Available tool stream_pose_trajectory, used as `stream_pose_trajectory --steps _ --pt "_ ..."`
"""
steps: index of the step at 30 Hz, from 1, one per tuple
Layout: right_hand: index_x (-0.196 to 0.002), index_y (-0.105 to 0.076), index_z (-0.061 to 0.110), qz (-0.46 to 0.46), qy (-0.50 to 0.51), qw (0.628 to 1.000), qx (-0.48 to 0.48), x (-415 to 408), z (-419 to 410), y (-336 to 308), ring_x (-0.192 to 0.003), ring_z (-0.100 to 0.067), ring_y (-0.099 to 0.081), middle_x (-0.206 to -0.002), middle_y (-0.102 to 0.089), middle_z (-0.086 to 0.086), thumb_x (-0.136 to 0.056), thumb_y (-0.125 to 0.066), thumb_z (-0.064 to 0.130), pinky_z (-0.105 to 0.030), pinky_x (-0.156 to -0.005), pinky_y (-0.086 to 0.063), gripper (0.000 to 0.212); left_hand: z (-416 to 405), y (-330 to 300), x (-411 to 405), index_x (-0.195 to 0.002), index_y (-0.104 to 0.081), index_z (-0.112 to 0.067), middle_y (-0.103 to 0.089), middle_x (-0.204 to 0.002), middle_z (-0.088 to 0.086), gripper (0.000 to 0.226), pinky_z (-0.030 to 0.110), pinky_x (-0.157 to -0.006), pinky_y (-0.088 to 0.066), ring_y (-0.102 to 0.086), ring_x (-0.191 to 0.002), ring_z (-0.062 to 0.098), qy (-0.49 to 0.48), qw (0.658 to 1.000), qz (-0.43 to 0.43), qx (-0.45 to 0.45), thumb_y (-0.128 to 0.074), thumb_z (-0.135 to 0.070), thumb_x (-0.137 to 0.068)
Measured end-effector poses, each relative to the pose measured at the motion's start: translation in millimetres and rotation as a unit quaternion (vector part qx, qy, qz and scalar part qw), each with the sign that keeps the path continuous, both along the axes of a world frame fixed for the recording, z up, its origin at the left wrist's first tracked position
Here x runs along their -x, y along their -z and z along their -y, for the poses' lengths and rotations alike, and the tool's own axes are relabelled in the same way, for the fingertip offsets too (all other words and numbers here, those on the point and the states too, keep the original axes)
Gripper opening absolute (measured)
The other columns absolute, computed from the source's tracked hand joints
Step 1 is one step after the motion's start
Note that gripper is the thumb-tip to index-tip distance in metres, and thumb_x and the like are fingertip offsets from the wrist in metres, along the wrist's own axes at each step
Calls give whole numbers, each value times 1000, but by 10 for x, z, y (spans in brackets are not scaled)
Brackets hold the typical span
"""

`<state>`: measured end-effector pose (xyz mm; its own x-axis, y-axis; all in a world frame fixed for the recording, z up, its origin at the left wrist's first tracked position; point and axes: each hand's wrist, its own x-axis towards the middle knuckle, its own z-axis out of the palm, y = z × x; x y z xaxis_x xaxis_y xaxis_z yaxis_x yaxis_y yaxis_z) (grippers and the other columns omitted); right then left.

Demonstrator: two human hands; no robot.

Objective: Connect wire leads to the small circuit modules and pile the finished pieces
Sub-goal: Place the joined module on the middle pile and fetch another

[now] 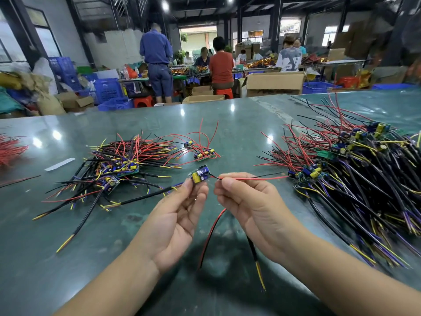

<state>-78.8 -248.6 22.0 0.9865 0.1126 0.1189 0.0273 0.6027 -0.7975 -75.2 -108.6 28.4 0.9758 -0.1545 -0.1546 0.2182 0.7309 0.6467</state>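
Both hands are raised just above the green surface (227,124), palms turned up toward the camera. Left hand (175,222) pinches a small circuit module (200,174) betw. thumb and fingertips; the module is tilted, w/ a yellow part and a blue capacitor facing up. A black sleeved cable (145,196) runs from the module out to the left, ending in yellow/purple leads. Right hand (248,204) pinches a red lead (257,178) just right of the module, thumb on top, other fingers curled under. The lead stretches right toward the big pile (355,179) of modules and cables on the right of the surface. A black lead sits alongside it near the module (can't tell if either is joined to the board yet). Below the right hand hang a red-and-black pair (210,233) and a black cable w/ yellow tip (256,258), their ends hanging close to the surface.

On the left lies a smaller pile (118,163) of wired modules, cables fanned out. Behind it, a few modules w/ red leads (202,152) lie apart. Far left edge: a bunch of red wires (10,150) and a white strip (59,164). Beyond the surface, people work at benches among blue crates (107,90) and cardboard boxes (273,84).
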Motion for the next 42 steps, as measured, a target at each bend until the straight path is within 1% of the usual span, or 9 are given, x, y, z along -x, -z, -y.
stream_pose_trajectory --steps 10,16,20,25,29,31,34,39,42 --pt "-71 -75 19 57 74 995 41 -20 29 31 -67 -11 -61 -71 -67 -2 -59 -76 26 -22 -70 -52 14 21 64 5 -69 -76 -5 -72 -73 9 21 15 -53 -54 -70 -63 10 16 996 41 -81 -59 -16 -71" --pt "-74 -74 16 122 102 977 145 -25 59 16 -71 -5 -66 -75 -73 -1 -73 -73 -2 -12 -67 -49 18 7 105 -19 -67 -76 -6 -72 -72 10 21 16 -55 -54 -70 -62 11 -2 991 59 -122 -59 -16 -72" --pt "-70 -71 16 149 129 957 213 -23 75 11 -62 -5 -62 -66 -70 2 -73 -74 3 -14 -62 -49 13 -1 120 -26 -66 -77 -6 -72 -72 11 21 16 -56 -54 -70 -63 11 -18 986 75 -149 -59 -17 -72" --pt "-67 -70 15 119 180 948 234 -46 72 16 -54 -7 -59 -57 -66 2 -75 -73 10 -16 -57 -50 10 57 163 -7 -67 -77 -12 -73 -73 9 30 16 -60 -54 -70 -66 13 -100 950 154 -254 -56 -12 -87" --pt "-58 -73 13 28 166 975 147 -44 41 6 -51 -10 -60 -57 -67 -3 -70 -75 15 -17 -53 -50 12 92 178 24 -84 -71 -7 -74 -74 6 18 15 -62 -54 -71 -68 14 -147 920 195 -306 -55 -10 -90" --pt "-56 -74 14 -14 132 987 87 -42 29 0 -51 -9 -61 -59 -67 -4 -62 -75 22 -16 -53 -51 10 116 189 34 -79 -73 -10 -74 -74 7 19 16 -62 -54 -71 -68 14 -142 926 193 -291 -56 -12 -88" --pt "-57 -74 13 -17 91 996 18 -45 36 -5 -54 -8 -65 -62 -69 -4 -59 -73 17 -14 -55 -51 5 142 175 37 -67 -75 -9 -73 -73 11 26 17 -60 -54 -70 -64 13 -97 958 153 -220 -57 -15 -84" --pt "-64 -75 7 30 91 995 16 -56 11 26 -58 -12 -67 -66 -71 -7 -60 -71 9 -16 -60 -53 6 100 146 12 -72 -73 -1 -72 -69 11 20 16 -54 -54 -69 -60 11 -21 989 72 -130 -59 -14 -76" --pt "-65 -73 7 38 98 994 30 -76 5 55 -59 -11 -65 -67 -70 -6 -69 -68 7 -16 -62 -53 6 90 127 16 -62 -75 -4 -71 -67 9 22 15 -50 -53 -68 -56 10 1 993 36 -110 -59 -13 -75"
